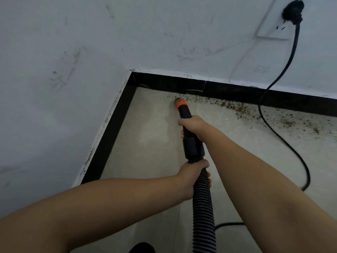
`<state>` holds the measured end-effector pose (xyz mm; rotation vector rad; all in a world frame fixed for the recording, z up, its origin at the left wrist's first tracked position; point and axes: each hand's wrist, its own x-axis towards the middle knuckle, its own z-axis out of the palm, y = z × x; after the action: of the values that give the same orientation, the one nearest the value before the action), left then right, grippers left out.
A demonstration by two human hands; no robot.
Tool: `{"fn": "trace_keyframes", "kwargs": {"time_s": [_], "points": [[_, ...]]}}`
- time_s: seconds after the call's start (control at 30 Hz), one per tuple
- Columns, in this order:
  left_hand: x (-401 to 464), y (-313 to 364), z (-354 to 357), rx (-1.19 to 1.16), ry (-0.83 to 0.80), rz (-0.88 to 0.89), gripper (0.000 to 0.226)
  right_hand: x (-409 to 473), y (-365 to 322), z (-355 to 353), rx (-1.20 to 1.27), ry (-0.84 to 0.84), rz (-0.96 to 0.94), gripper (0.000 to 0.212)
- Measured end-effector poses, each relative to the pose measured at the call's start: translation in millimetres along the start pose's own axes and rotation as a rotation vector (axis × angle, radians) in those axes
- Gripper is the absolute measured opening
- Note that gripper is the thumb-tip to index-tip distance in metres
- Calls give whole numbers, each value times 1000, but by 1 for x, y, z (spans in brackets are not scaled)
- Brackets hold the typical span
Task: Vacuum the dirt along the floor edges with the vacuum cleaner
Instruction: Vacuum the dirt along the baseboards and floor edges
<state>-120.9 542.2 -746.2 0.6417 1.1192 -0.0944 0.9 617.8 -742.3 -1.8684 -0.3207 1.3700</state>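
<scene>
1. Nearest the camera, a dark shape [142, 248] shows at the bottom edge of the view; what it is cannot be told.
2. The ribbed black hose [203, 212] rises from the bottom edge toward the middle of the view, with a loop of black cable lying on the floor just to its right.
3. The left hand [194, 177] grips the hose at its upper end, fingers curled round the ribs, just below the smooth black cuff [194, 147] where the hose joins the tube.
4. The right hand [193, 127] grips the black tube [185, 114] beyond the cuff, its fingers wrapped round from the right side, the forearm reaching in from the lower right.
5. Beyond the right hand the tube ends in an orange collar and a short nozzle [179, 102], whose tip sits low at the pale floor [145, 134], near the wall edge.
6. The nozzle tip is at the left end of a band of brown dirt [242, 109], which runs to the right along the foot of the black skirting [237, 92] and spreads wider over the floor toward the right edge.
7. The skirting meets a second strip at the corner on the left, beneath scuffed white walls [73, 52].
8. A black power cable [284, 70] drops from a plug [292, 12] in a white wall socket [271, 31] at the upper right, crosses the skirting and the dirt, and curves over the floor on the right.
</scene>
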Motion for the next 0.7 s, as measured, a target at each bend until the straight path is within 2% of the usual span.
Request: {"fn": "trace_keyframes", "kwargs": {"time_s": [0.2, 0.37, 0.7], "points": [[-6, -14, 34, 17, -137, -126, 9, -24, 28, -55, 63, 94, 28, 21], [-5, -15, 66, 85, -169, -154, 9, -33, 42, -96, 128, 165, 49, 19], [9, 0, 63, 56, -125, -111, 11, -13, 28, -93, 131, 141, 16, 13]]}}
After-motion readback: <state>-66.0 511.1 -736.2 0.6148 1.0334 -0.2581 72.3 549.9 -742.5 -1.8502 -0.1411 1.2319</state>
